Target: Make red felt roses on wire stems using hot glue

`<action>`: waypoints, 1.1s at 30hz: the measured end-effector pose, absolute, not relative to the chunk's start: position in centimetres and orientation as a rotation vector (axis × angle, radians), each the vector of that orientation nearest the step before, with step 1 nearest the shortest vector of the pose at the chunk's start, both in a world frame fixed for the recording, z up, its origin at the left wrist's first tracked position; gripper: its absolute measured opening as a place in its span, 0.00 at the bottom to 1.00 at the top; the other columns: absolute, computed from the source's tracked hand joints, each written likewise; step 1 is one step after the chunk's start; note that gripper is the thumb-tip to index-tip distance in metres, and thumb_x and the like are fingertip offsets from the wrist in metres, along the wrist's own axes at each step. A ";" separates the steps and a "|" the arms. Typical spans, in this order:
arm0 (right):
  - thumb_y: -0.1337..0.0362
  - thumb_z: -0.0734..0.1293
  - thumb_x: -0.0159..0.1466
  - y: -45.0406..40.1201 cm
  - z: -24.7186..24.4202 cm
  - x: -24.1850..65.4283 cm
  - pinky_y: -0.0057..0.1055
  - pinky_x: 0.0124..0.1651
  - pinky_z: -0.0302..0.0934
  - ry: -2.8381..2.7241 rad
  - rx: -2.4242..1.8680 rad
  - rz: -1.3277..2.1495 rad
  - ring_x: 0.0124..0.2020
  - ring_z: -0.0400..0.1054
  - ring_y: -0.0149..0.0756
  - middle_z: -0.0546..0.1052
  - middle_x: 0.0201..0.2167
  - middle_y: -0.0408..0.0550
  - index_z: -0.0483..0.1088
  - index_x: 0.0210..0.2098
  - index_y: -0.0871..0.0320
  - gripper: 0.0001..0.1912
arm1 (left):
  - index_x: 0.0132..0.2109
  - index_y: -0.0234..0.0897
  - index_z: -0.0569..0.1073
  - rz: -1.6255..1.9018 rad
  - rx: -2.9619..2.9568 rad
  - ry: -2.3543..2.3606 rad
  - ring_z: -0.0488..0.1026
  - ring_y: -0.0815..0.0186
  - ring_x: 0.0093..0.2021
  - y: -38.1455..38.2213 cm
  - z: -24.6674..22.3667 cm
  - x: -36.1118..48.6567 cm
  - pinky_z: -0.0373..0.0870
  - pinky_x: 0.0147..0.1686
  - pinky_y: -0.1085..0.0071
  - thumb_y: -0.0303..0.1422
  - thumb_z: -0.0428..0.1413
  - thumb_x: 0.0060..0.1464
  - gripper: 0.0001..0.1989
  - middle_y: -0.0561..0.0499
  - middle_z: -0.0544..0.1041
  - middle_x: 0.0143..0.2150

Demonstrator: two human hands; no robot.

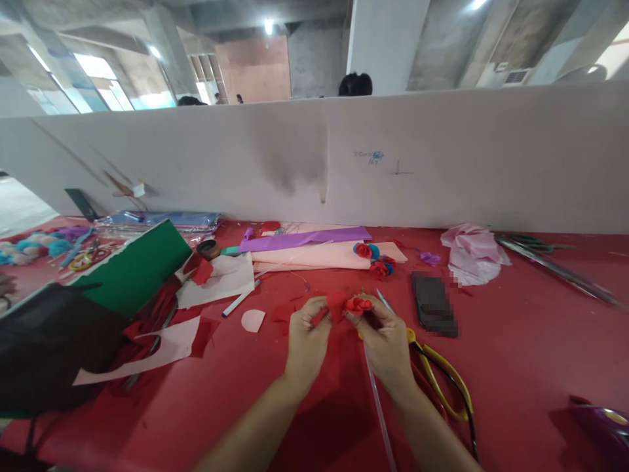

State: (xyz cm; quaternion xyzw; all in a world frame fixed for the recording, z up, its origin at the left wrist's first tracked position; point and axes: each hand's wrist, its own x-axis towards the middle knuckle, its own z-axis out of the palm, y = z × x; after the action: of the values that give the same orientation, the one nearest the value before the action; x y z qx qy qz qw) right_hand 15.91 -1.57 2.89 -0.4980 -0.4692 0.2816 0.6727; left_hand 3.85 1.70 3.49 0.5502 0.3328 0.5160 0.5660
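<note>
My left hand [308, 337], its thumb and fingers closed, pinches a red petal-shaped piece [337, 305]. Close beside it, my right hand [388, 344] is closed around the base of a small red flower [358, 305]. The petal's edge meets or nearly meets the flower; I cannot tell whether they are joined. Under my right hand a thin clear stick [377, 406] runs toward the front edge. A yellow-handled tool [445, 377], maybe scissors, lies right of my right wrist. Beyond my hands rest finished red and blue flowers [379, 269].
A black phone [433, 303] lies to the right, with crumpled pink wrapping [474, 252] behind it. Purple paper [304, 240] and peach sheets [314, 257] lie at the back. A green box [135, 269], a black bag [54, 347] and paper scraps crowd the left. A white partition [236, 164] stands behind.
</note>
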 end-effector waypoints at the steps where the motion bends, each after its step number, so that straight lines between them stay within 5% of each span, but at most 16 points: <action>1: 0.66 0.70 0.56 -1.6 2.9 15.9 0.33 0.41 0.65 -1.058 -1.117 0.639 0.34 0.69 0.35 0.75 0.31 0.44 0.74 0.31 0.55 0.03 | 0.42 0.38 0.78 1.211 1.280 0.782 0.73 0.62 0.44 1.7 3.4 3.8 0.67 0.48 0.64 0.26 0.54 0.52 0.12 0.48 0.78 0.42; 19: 0.67 0.71 0.55 -1.5 2.7 15.8 0.29 0.39 0.67 -1.077 -1.121 0.700 0.33 0.70 0.33 0.76 0.29 0.43 0.76 0.31 0.54 0.04 | 0.37 0.39 0.81 1.165 1.019 0.740 0.73 0.65 0.35 1.8 3.3 3.1 0.68 0.41 0.70 0.30 0.60 0.49 0.07 0.50 0.80 0.32; 33: 0.71 0.72 0.53 -1.8 2.0 15.7 0.27 0.39 0.67 -1.051 -1.103 0.709 0.32 0.71 0.31 0.78 0.30 0.41 0.76 0.32 0.52 0.08 | 0.37 0.40 0.82 1.179 1.062 0.631 0.72 0.64 0.39 1.5 3.2 3.0 0.68 0.42 0.69 0.30 0.60 0.50 0.07 0.47 0.77 0.40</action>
State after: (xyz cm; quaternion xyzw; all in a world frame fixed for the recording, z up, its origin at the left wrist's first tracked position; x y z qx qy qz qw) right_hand 15.68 -1.83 2.05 -0.4889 -0.4659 0.3144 0.6671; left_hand 2.97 1.53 3.24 0.4690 0.2785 0.5206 0.6569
